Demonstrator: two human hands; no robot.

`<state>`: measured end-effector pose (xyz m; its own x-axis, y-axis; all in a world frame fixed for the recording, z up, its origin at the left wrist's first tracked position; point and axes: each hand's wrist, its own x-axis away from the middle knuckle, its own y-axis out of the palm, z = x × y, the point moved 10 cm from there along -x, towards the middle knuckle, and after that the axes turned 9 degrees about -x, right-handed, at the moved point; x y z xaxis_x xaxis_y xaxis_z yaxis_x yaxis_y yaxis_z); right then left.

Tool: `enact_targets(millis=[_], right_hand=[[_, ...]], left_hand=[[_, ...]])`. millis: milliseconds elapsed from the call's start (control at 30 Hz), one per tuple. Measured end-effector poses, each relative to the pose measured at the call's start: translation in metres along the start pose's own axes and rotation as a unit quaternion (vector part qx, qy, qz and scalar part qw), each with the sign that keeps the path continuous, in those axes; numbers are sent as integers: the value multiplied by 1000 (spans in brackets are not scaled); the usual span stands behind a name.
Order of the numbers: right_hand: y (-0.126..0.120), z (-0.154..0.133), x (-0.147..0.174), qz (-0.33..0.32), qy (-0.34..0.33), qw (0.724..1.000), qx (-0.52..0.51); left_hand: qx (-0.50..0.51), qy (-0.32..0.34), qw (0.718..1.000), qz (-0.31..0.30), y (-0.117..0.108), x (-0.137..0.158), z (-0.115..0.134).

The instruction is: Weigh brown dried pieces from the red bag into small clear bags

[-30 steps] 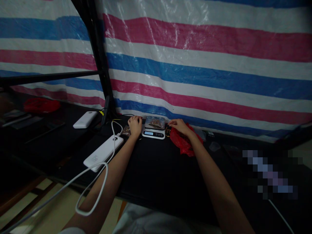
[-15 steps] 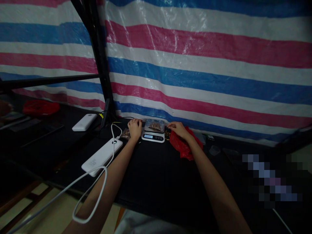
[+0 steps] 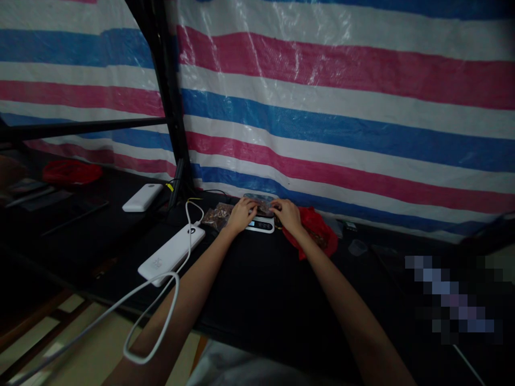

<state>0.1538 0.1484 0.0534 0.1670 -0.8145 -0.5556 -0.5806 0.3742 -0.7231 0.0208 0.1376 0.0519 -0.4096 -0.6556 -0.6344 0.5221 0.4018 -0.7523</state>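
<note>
A small white digital scale (image 3: 263, 225) lies in front of me, its lit display partly covered by my left hand (image 3: 242, 215). On its pan is a clear plastic bag (image 3: 263, 205) with brown bits inside. The fingers of my left hand are closed at the bag's left edge. At the right edge, my right hand (image 3: 287, 215) pinches it, though its fingertips are small and dim. Left of the scale are clear bags of brown pieces (image 3: 217, 216). A red plastic bag (image 3: 319, 228) with dark brown contents sits beside my right wrist.
A white power bank (image 3: 171, 256) with a looping white cable (image 3: 175, 300) lies left of my forearm. Another white power bank (image 3: 142, 197) is farther back, near a black metal post (image 3: 175, 123). Striped sheeting (image 3: 322, 123) hangs behind the black table (image 3: 265, 289). A small clear cup (image 3: 357, 247) stands right.
Both hands have moved inward from the scale's sides to the clear bag on its pan. More of the bags at left and of the red bag's contents now shows.
</note>
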Motion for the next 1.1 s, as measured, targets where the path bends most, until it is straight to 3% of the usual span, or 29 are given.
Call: enact_targets(millis=[133,400,1100], right_hand=[[5,-3,2,-13,19,997,67],[19,0,5,-53,60,994,69],[26,-9,7,-50,-46,998,0]], left_hand=[[10,2,1000,-8,7,1,-1],[-5,7,1000,4,6,1,-1],[-15,6,1000,-5,7,2,-1]])
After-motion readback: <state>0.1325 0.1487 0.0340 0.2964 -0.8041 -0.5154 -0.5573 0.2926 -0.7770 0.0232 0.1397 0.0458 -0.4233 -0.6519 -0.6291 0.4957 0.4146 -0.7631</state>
